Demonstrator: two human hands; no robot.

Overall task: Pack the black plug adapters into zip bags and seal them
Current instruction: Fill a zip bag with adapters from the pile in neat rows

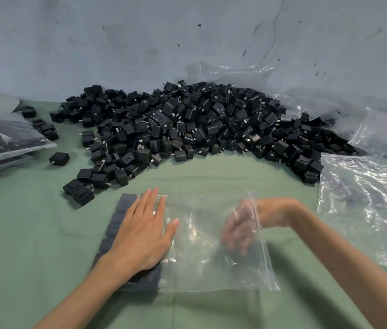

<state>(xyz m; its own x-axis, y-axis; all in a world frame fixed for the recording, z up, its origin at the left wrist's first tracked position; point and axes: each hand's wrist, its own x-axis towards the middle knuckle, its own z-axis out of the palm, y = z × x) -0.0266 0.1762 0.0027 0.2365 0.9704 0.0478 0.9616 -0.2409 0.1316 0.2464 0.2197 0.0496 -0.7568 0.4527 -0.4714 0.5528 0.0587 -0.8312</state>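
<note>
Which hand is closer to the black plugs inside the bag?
Left. The left hand rests flat on the packed adapters; the right hand is inside the zip bag, apart from them.

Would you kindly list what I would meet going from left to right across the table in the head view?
Filled bags → lone adapter → left hand → right hand → stack of empty bags.

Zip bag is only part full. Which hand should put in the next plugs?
Right, probably. The right hand is inside the zip bag, through its open mouth. The left hand lies flat over the packed adapters, holding the bag down.
</note>
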